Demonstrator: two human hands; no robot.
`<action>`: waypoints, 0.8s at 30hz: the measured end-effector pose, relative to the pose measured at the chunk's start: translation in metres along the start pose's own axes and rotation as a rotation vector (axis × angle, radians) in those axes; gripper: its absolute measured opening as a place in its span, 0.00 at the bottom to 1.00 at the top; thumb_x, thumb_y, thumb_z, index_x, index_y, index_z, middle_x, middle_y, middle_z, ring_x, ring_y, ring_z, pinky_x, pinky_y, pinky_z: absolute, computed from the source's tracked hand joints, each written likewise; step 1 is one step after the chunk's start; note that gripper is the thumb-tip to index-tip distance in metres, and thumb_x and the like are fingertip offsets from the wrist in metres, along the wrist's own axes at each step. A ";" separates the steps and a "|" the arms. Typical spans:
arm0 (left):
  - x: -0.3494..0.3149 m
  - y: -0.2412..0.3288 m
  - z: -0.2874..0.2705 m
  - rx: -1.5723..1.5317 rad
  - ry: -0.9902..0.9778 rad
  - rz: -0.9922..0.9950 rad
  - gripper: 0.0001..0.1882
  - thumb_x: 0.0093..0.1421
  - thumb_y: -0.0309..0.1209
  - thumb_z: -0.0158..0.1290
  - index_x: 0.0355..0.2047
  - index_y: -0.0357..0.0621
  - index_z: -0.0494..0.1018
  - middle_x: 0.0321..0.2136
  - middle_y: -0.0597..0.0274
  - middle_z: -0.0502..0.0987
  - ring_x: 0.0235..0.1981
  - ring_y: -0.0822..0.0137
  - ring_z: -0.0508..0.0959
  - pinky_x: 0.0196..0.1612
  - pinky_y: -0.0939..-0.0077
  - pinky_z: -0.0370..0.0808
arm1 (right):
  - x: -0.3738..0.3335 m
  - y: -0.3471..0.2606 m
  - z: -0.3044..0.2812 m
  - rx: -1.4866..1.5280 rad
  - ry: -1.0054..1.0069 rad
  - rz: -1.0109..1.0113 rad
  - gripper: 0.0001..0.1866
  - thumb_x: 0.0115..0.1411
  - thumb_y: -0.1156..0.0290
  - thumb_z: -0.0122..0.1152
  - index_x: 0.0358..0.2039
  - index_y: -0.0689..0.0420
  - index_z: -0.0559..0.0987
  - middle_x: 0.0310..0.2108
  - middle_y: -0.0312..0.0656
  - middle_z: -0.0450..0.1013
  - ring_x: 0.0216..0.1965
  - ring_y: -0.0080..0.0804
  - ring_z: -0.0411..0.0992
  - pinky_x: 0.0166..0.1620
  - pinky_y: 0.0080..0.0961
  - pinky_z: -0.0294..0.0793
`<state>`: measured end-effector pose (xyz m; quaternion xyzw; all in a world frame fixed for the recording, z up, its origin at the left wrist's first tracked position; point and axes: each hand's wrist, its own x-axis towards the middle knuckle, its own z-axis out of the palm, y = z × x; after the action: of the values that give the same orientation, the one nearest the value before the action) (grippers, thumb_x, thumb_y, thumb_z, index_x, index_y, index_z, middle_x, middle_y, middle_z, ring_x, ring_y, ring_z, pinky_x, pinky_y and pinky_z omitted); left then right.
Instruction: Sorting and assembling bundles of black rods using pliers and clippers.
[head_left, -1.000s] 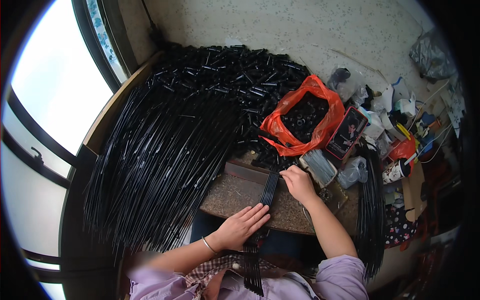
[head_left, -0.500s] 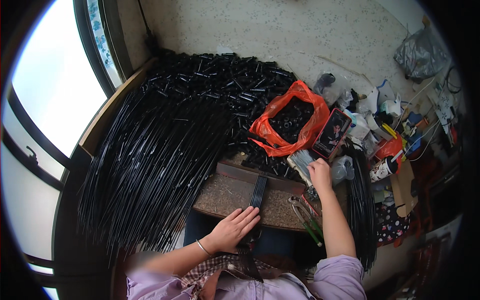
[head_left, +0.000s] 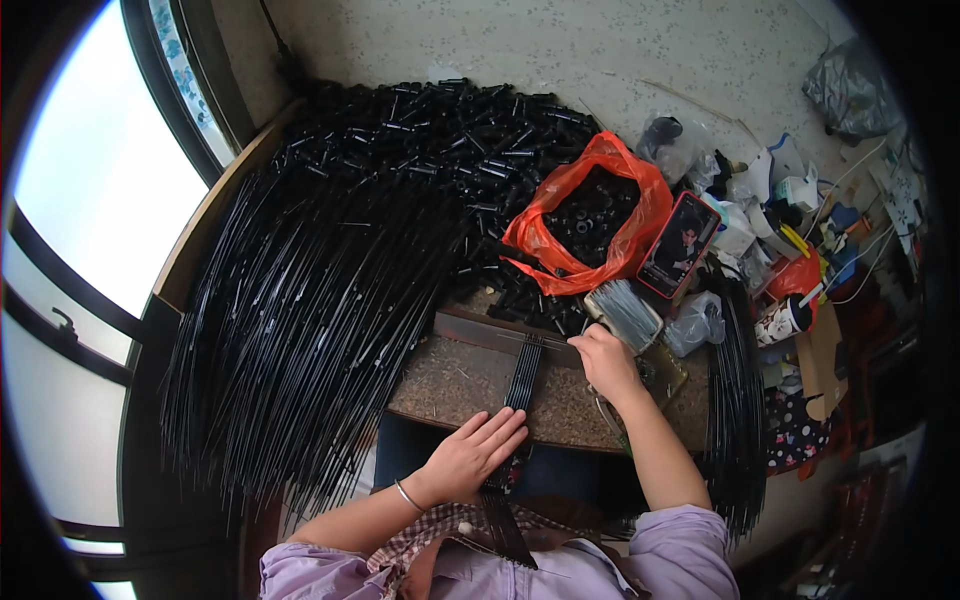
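My left hand (head_left: 470, 455) lies flat, fingers stretched, over a narrow row of thin black rods (head_left: 522, 378) at the table's front edge. The rods run side by side up to a brownish metal bar (head_left: 470, 328) on the worktable (head_left: 450, 385). In a pinch, my right hand (head_left: 608, 365) holds what looks like a thin metal wire, pointing left toward the rod ends; it is fine and hard to see. Just behind that hand sits a small box of thin silvery wires (head_left: 626, 312). Green-handled pliers (head_left: 612, 418) are partly hidden under my right forearm.
A large heap of long black rods (head_left: 310, 330) covers the left side. Behind lies a pile of short black tubes (head_left: 480, 150). An orange bag (head_left: 655, 215) holds small black parts, beside a phone (head_left: 680, 245). Clutter and a cup (head_left: 783, 322) stand at right.
My right hand has moved left from the wire box toward the rod ends, with a thin wire now seeming to stick out of its fingers. The left hand stays on the rods.
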<state>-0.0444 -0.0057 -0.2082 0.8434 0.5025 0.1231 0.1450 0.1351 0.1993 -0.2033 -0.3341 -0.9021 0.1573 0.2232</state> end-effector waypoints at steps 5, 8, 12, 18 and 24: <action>0.000 -0.002 0.002 -0.019 0.008 -0.012 0.47 0.35 0.30 0.52 0.59 0.36 0.49 0.61 0.49 0.48 0.63 0.56 0.48 0.61 0.61 0.47 | 0.002 -0.001 0.002 0.037 0.012 -0.034 0.07 0.50 0.79 0.53 0.30 0.59 0.78 0.25 0.43 0.68 0.28 0.43 0.70 0.31 0.33 0.70; 0.000 -0.002 0.002 -0.020 0.006 -0.013 0.47 0.35 0.30 0.52 0.59 0.36 0.49 0.61 0.49 0.48 0.63 0.57 0.48 0.61 0.61 0.47 | 0.004 -0.007 0.004 0.087 0.019 -0.042 0.07 0.50 0.79 0.52 0.30 0.59 0.78 0.26 0.43 0.69 0.29 0.44 0.71 0.32 0.34 0.70; 0.001 -0.001 0.000 -0.010 -0.013 -0.002 0.46 0.35 0.30 0.52 0.59 0.36 0.49 0.61 0.49 0.48 0.63 0.57 0.47 0.62 0.61 0.46 | 0.005 -0.001 0.005 0.082 0.007 -0.044 0.07 0.49 0.79 0.53 0.30 0.59 0.77 0.27 0.43 0.69 0.29 0.44 0.71 0.32 0.33 0.71; 0.001 -0.002 -0.001 -0.026 -0.016 0.008 0.48 0.35 0.30 0.53 0.59 0.36 0.48 0.61 0.49 0.48 0.63 0.58 0.47 0.62 0.62 0.46 | 0.023 -0.014 0.011 -0.225 -0.158 -0.123 0.07 0.47 0.75 0.58 0.30 0.57 0.77 0.26 0.42 0.68 0.28 0.40 0.69 0.31 0.33 0.70; -0.001 -0.002 -0.004 0.024 -0.051 -0.005 0.50 0.32 0.31 0.55 0.59 0.36 0.48 0.61 0.50 0.47 0.63 0.58 0.47 0.62 0.63 0.46 | 0.014 0.015 -0.016 -0.292 0.061 -0.366 0.08 0.45 0.74 0.59 0.29 0.55 0.77 0.25 0.36 0.67 0.31 0.34 0.67 0.33 0.29 0.67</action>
<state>-0.0480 -0.0048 -0.2052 0.8467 0.5020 0.0953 0.1481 0.1416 0.2216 -0.1915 -0.1981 -0.9537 -0.0281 0.2247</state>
